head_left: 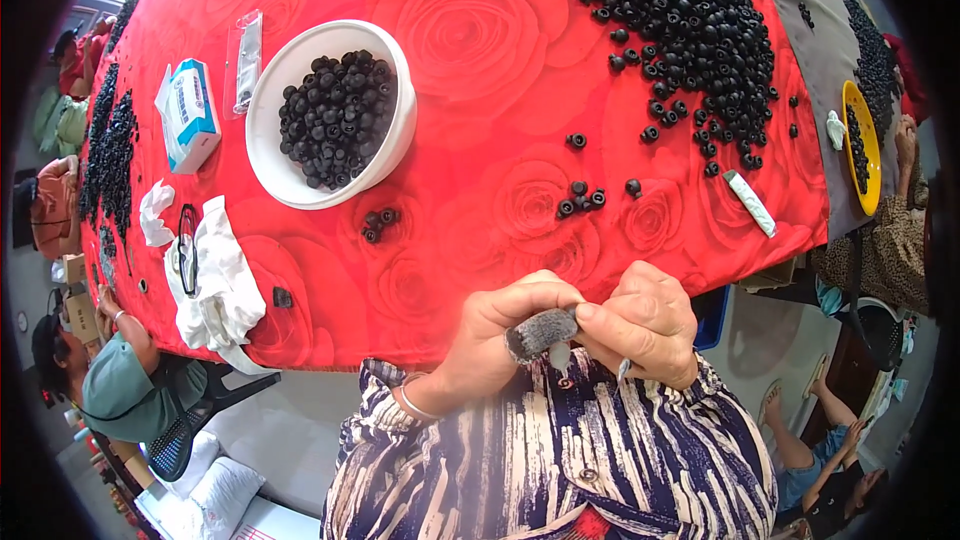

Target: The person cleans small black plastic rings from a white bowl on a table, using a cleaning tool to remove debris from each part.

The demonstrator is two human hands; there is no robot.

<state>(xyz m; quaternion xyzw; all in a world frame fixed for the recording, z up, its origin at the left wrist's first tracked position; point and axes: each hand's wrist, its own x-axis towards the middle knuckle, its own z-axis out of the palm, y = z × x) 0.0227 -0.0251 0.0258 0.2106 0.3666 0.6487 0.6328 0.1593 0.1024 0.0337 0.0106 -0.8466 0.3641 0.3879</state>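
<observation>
Both my hands are close together in front of my striped shirt, at the near edge of the table. My left hand [500, 330] is closed with thumb and fingers around a curved, dark grey, fuzzy-looking piece [541, 334]. My right hand [645, 320] pinches the right end of that same piece. A small pale bit shows just under it, and a thin silvery tip pokes out below my right fingers; I cannot make out either. Beyond my hands lie several loose small black hollow round parts [580, 202], with a large heap [690, 35] of them at the far right.
On the red rose-patterned cloth [450, 240] stands a white bowl [262, 155] of black parts. Left of it are a tissue box [192, 118], a white cloth [215, 285] and black glasses [188, 250]. A pale flat stick [750, 203] lies right. Other people sit at both sides.
</observation>
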